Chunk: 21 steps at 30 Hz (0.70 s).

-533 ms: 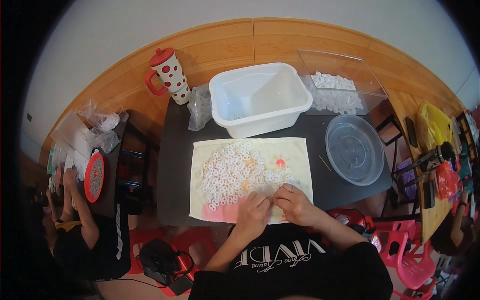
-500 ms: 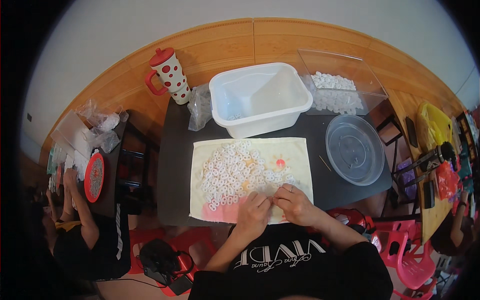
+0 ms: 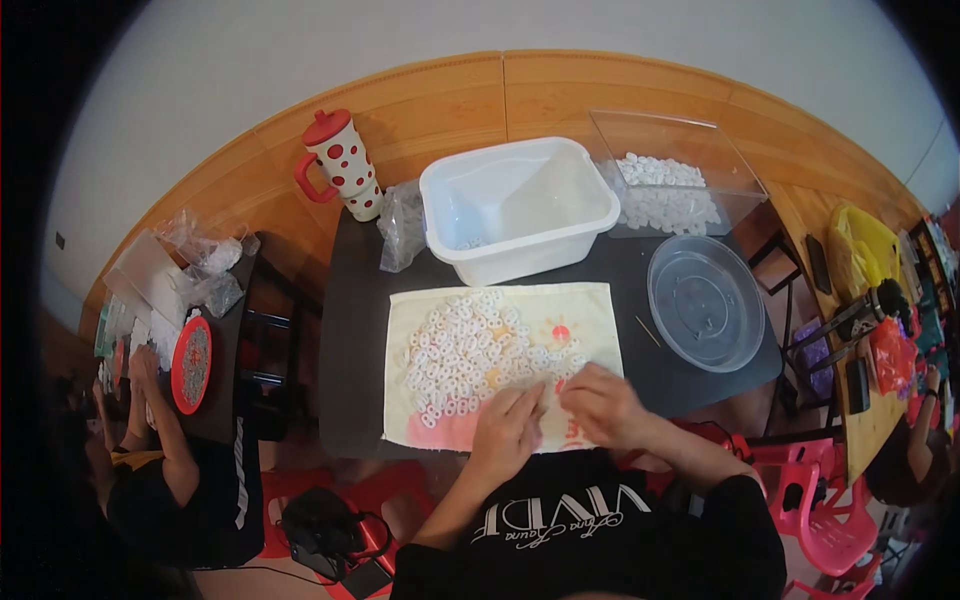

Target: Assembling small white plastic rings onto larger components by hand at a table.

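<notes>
The person's left hand (image 3: 508, 430) is over the lower edge of a pale yellow cloth (image 3: 592, 305). Its fingers are bent and the tips come near to each other, but I cannot tell if they pinch some small thing. The right hand (image 3: 607, 408) is just beside it, a little apart, with the fingers curled inward; what is between its fingertips, I also cannot tell.

The small white rings (image 3: 460, 350), many of them with two holes, lie in a loose heap on the left and middle part of the cloth, and some reach toward the right hand. The cloth lies flat on a dark table (image 3: 345, 350).

Behind the cloth stands a white tub (image 3: 535, 262), with a few small pieces on its bottom. To its left are a clear plastic bag (image 3: 402, 230) and a spotted cup (image 3: 347, 165) with a red lid. To its right, white pieces (image 3: 665, 195) lie in a clear box (image 3: 735, 170). Nearer are a round clear tray (image 3: 705, 305) and a thin stick (image 3: 648, 331).
</notes>
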Each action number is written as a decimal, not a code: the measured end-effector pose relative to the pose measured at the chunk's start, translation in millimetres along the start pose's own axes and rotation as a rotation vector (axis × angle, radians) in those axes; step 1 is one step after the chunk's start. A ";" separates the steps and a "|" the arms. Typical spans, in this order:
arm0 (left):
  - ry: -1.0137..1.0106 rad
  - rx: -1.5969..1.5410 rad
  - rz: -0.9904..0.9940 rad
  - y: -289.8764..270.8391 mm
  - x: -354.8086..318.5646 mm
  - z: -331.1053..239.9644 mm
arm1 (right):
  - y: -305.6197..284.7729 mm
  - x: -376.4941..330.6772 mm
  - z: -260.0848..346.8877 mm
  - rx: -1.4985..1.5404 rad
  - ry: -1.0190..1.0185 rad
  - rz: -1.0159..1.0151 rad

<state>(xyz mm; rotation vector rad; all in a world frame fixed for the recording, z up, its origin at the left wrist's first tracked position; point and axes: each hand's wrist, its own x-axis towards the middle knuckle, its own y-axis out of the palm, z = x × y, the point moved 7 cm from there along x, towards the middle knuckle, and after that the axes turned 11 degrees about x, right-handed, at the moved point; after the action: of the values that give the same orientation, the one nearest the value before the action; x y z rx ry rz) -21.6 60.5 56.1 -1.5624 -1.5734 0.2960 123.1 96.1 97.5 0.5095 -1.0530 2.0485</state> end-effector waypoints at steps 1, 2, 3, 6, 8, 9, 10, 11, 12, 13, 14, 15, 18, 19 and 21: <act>0.000 0.001 -0.007 1.9 1.2 2.5 | -21.7 6.6 3.9 -0.110 -0.066 -0.072; 0.036 0.027 -0.045 1.9 -0.6 0.8 | -49.3 13.6 2.8 -0.216 -0.140 -0.169; 0.062 0.056 -0.082 1.4 -5.9 -0.6 | -72.4 26.7 5.7 -0.541 -0.129 -0.335; 0.064 0.078 -0.105 -1.0 -7.2 -5.3 | -162.6 89.6 -9.2 -0.633 -0.147 -0.503; 0.089 0.067 -0.105 -0.5 -3.0 -9.5 | -215.0 109.8 -48.5 -0.707 -0.088 -0.551; 0.103 0.060 -0.110 -0.4 -2.1 -10.7 | -231.5 109.3 -67.3 -0.712 -0.027 -0.564; 0.101 0.063 -0.111 -1.0 -3.6 -9.4 | -228.5 104.2 -70.0 -0.709 -0.028 -0.564; 0.102 0.063 -0.131 -0.6 -3.9 -8.7 | -223.2 99.8 -74.5 -0.691 0.022 -0.551; 0.105 0.061 -0.149 -0.9 -3.0 -7.3 | -216.1 92.8 -76.0 -0.675 0.074 -0.539; 0.089 0.065 -0.155 -0.4 -3.6 -5.0 | -192.8 81.0 -73.3 -0.386 0.119 -0.560; 0.083 0.067 -0.139 0.0 -4.5 -5.1 | -163.1 69.2 -70.9 -0.238 0.245 -0.440; 0.082 0.067 -0.119 0.5 -5.4 -5.5 | -135.7 54.8 -68.1 -0.092 0.371 -0.323; 0.092 0.062 -0.116 -1.7 -6.6 -5.5 | -66.0 21.5 -44.0 -0.220 0.205 0.083; 0.094 0.058 -0.110 -2.0 -6.5 -5.7 | -53.4 11.8 -40.6 -0.248 0.244 0.138; 0.098 0.047 -0.117 -2.1 -5.6 -5.6 | -42.5 -3.3 -41.0 -0.242 0.306 0.149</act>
<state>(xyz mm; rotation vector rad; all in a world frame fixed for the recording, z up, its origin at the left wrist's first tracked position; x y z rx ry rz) -20.1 52.9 58.6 -1.4210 -1.5639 0.1879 158.0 143.7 93.3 -0.0072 -1.1555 2.0087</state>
